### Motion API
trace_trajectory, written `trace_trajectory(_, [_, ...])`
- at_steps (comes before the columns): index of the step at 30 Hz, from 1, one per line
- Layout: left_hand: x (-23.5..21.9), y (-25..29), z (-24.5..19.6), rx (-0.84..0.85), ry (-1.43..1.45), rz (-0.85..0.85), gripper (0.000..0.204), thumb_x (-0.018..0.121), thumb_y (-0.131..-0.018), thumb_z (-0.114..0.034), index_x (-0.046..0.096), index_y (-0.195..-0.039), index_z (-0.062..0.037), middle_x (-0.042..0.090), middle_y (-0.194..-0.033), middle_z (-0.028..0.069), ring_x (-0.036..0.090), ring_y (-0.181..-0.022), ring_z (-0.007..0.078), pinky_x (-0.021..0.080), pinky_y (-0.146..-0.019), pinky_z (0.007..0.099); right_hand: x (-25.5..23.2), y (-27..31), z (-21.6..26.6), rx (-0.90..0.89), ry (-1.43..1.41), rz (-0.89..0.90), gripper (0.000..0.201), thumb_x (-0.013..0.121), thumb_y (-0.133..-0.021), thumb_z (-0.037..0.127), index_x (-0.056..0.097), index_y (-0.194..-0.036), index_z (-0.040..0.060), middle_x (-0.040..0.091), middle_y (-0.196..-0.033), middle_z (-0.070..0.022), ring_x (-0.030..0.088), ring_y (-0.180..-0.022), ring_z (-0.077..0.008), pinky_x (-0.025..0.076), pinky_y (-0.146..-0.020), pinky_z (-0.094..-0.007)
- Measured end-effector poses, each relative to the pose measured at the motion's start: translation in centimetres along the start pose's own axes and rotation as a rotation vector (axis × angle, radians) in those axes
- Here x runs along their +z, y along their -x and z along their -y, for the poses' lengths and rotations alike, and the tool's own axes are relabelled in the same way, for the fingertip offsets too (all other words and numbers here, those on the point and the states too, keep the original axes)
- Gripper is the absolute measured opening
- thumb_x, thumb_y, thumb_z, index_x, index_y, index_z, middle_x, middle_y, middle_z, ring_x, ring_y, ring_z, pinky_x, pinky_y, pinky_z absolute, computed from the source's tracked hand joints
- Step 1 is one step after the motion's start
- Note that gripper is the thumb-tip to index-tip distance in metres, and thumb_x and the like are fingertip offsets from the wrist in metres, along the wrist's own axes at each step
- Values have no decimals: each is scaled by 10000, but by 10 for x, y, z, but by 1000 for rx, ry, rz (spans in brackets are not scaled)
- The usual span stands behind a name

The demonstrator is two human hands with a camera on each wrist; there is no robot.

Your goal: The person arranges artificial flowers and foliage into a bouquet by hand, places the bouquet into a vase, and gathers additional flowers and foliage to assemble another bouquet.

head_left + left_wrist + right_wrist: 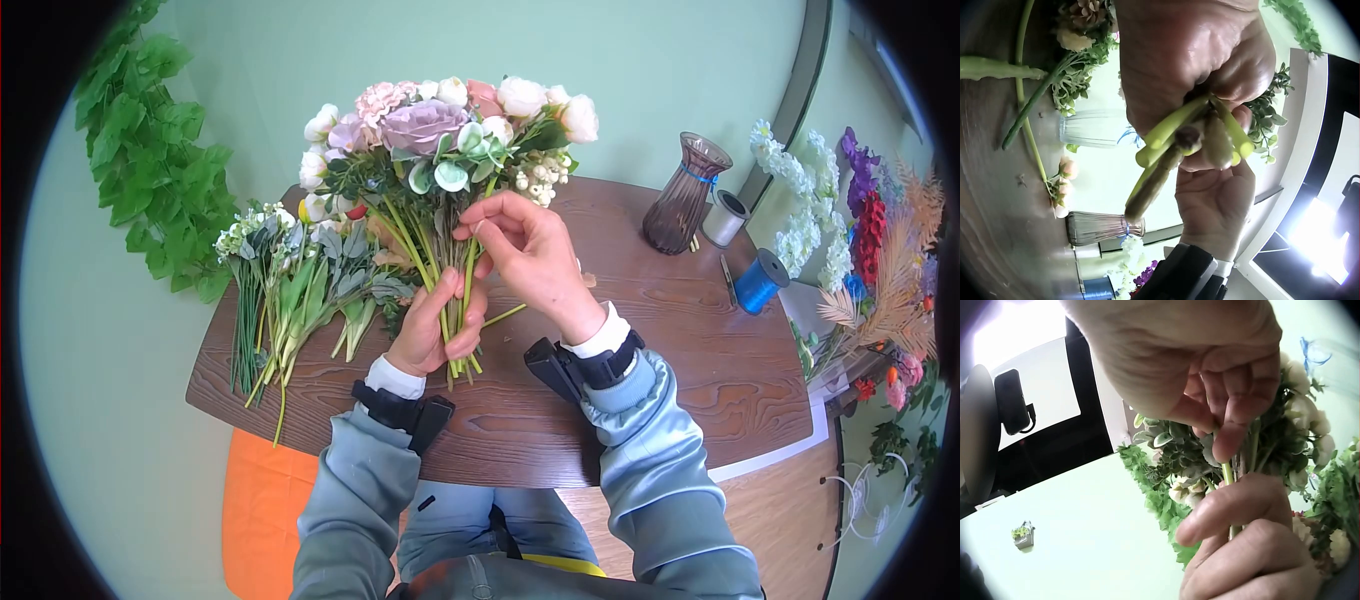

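A bouquet of artificial flowers (425, 127) stands upright over the table, with a mauve rose, white and pink blooms and pale green leaves at its top. My left hand (430, 328) grips its bundled stems at mid-length. The cut stem ends (1159, 178) stick out below that fist in the left wrist view. Just above, my right hand (535, 262) pinches a green stem (1228, 473) between thumb and fingertips at the bouquet's right side. In the right wrist view, the left hand's fingers wrap the stems close under the right fingertips.
Loose flower stems (300, 290) lie on the left of the dark wooden table (660, 390). A ribbed glass vase (684, 195), a white spool (725, 218) and a blue ribbon spool (762, 280) stand at the back right. More artificial flowers (870, 240) stand beyond the right edge.
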State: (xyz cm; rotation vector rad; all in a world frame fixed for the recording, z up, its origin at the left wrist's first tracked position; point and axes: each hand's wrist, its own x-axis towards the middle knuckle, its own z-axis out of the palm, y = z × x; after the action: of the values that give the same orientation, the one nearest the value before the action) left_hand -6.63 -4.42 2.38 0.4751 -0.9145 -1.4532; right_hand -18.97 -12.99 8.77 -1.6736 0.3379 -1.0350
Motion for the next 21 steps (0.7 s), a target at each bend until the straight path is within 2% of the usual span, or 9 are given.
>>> trace_trajectory(2, [0,0,-1,-31,48,31,272,278,-973,-343,426,-946,-117,404,-668,-2,305,-355,57,263,-311,191,0,-1,-4,-60,75,-22,151,491,-825,69,576,-927,-3,653,-782,-94,588,-525,-116,464,-507,-248])
trace_trajectory(4, [4,-1,-3,-53,45,-45,280,275,-975,-344,428,-959,-110,349,-605,-30,228,-362,34,193,-323,178,0,0,-2,-80,146,-37,147,501,-820,80,577,-923,7,651,-775,-96,595,-528,-135,467,-514,-261])
trace_trajectory(8, [0,-2,0,-15,48,-53,287,279,-975,-347,434,-1014,-109,313,-591,-39,203,-368,29,185,-326,174,0,1,0,-139,345,-64,134,526,-814,104,580,-914,33,639,-744,-98,605,-539,-183,468,-530,-290])
trace_trajectory(11, [0,-2,-2,-13,39,-63,263,349,-958,-365,435,-1003,-121,286,-595,-35,209,-390,36,174,-341,186,2,3,3,-160,356,-60,132,544,-808,112,582,-914,44,629,-728,-94,597,-535,-195,467,-534,-295])
trace_trajectory(14, [-1,-2,-3,-18,35,-59,254,344,-960,-359,432,-982,-121,276,-593,-38,206,-394,34,171,-339,185,-1,2,1,-218,431,-60,133,556,-801,96,580,-921,42,623,-721,-74,580,-519,-159,459,-509,-284])
trace_trajectory(15, [0,-3,-3,-10,39,-50,252,317,-968,-347,420,-964,-117,277,-589,-42,198,-381,29,164,-329,180,-3,0,1,-216,430,-59,133,556,-801,96,580,-921,42,623,-721,-74,580,-519,-159,459,-509,-284])
trace_trajectory(18, [-2,-4,-5,12,64,-47,245,295,-975,-332,403,-940,-115,276,-586,-46,189,-370,23,157,-319,174,-18,-6,-2,-123,144,-43,99,586,-789,73,594,-876,26,618,-707,-33,534,-543,-54,420,-467,-220])
trace_trajectory(20, [-5,-4,-8,32,83,-55,237,298,-974,-328,397,-934,-117,275,-588,-47,189,-371,23,156,-319,173,-32,-7,8,25,137,-20,94,583,-799,99,601,-859,29,613,-699,-37,531,-560,-39,429,-489,-217])
trace_trajectory(21, [-7,-4,-9,56,76,-89,232,298,-975,-326,394,-931,-119,273,-590,-47,189,-373,23,155,-318,174,-46,-12,-6,27,332,42,133,599,-779,136,610,-873,42,626,-718,-62,569,-554,-95,468,-532,-267])
